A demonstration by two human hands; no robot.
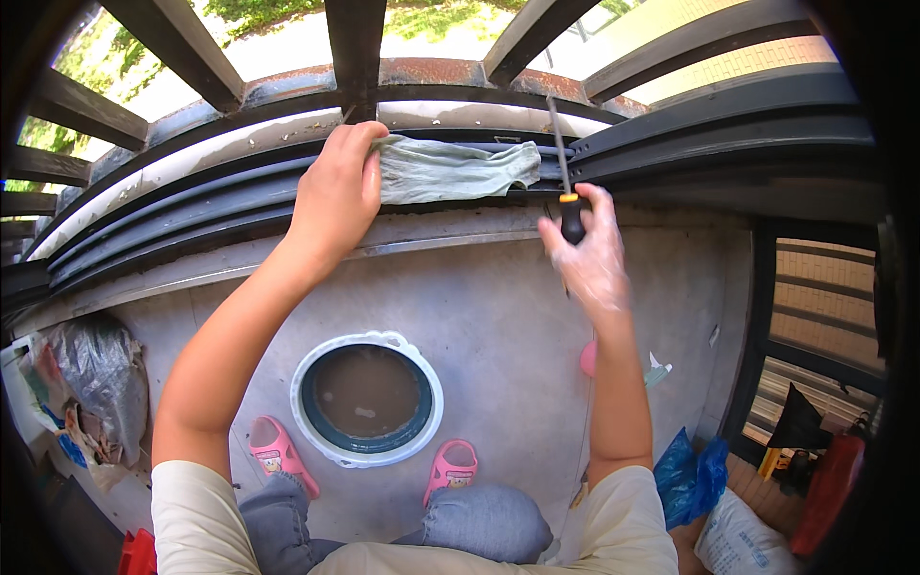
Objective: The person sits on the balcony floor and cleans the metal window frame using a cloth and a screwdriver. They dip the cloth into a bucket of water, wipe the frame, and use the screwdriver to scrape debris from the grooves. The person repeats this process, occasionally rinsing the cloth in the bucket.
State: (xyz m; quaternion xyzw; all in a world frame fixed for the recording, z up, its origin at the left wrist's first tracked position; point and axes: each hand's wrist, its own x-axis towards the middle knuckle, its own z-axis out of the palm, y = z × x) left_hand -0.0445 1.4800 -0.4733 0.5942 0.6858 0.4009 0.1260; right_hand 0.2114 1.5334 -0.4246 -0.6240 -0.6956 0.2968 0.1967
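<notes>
Head view: the left hand (337, 187) presses a crumpled grey-green cloth (450, 170) into the dark window track (671, 144), fingers closed over the cloth's left end. The right hand (586, 251), apparently in a thin clear glove, grips a screwdriver (565, 182) by its black-and-orange handle, the shaft pointing up across the track beside the cloth's right end. Below, between pink sandals (451, 469), stands a white-rimmed bucket (367, 395) of murky water.

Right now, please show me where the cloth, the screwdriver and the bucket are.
cloth (450, 170), head view, middle of the fabric
screwdriver (571, 218), head view, on its handle
bucket (367, 460), head view, near rim
</notes>
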